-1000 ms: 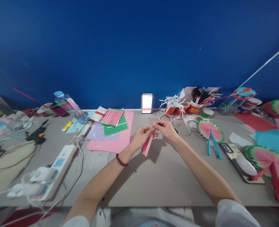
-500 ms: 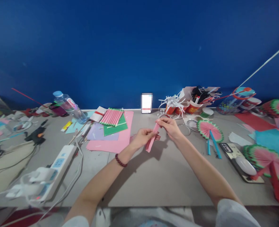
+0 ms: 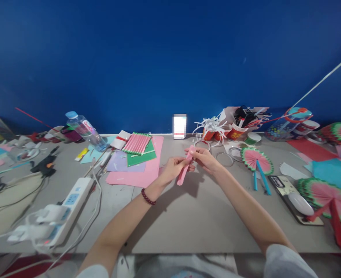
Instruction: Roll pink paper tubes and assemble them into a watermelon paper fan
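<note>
Above the middle of the table, a narrow folded strip of pink paper [image 3: 183,175] is held at a slant between both hands. My left hand [image 3: 174,168] pinches it around its middle, with a dark bead bracelet on the wrist. Gripping the upper end is my right hand [image 3: 204,159], its thumb on the near face. The fingers behind the strip are partly hidden. To the left, a pleated pink paper with green edges [image 3: 137,143] lies on a green sheet [image 3: 143,157], which rests on a larger pink sheet [image 3: 151,175].
On the right are pleated watermelon-like fans [image 3: 257,160], a phone [image 3: 280,185] and a white mouse [image 3: 300,203]. A power strip [image 3: 72,208] with cables and a glue gun [image 3: 44,164] lie left. At the back stand a bottle [image 3: 86,129], a small screen [image 3: 179,126] and cups [image 3: 236,132].
My right hand has shifted slightly down and left along the strip's upper end, so the tip now shows above the thumb. My left hand stays almost still.
</note>
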Demonstrator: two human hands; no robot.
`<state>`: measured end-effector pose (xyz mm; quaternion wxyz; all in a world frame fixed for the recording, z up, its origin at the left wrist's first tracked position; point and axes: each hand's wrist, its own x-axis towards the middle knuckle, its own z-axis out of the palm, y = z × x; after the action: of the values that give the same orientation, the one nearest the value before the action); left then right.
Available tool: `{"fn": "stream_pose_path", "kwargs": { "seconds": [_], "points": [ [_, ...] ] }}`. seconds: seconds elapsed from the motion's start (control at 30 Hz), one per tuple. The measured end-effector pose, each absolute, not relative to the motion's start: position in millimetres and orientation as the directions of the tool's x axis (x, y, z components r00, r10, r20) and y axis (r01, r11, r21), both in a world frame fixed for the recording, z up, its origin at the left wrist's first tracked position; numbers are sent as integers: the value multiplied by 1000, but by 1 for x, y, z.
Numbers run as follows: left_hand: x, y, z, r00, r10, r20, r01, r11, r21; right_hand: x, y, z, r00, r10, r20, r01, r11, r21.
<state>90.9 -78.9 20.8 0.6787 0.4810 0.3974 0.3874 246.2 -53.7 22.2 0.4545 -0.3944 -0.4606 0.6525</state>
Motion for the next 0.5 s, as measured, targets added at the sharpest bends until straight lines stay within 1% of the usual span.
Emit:
{"fn": "stream_pose_path", "kwargs": {
  "seconds": [0.13,0.27,0.37,0.5],
  "points": [
    [91,-78,16,409,898,-160,-141,236,962,248,-52,18,-252,967,-41,-183,-89,-979],
    [89,-76,10,462,874,-151,-148,243,959,252,-48,19,-151,988,-36,-127,-55,-990],
    [86,-74,10,543,820,-183,-103,281,954,257,-45,21,-89,995,-35,-105,-44,-994],
    [84,-73,12,579,781,-233,-71,334,940,259,-44,22,-63,998,-17,-83,-22,-996]
  ]
}}
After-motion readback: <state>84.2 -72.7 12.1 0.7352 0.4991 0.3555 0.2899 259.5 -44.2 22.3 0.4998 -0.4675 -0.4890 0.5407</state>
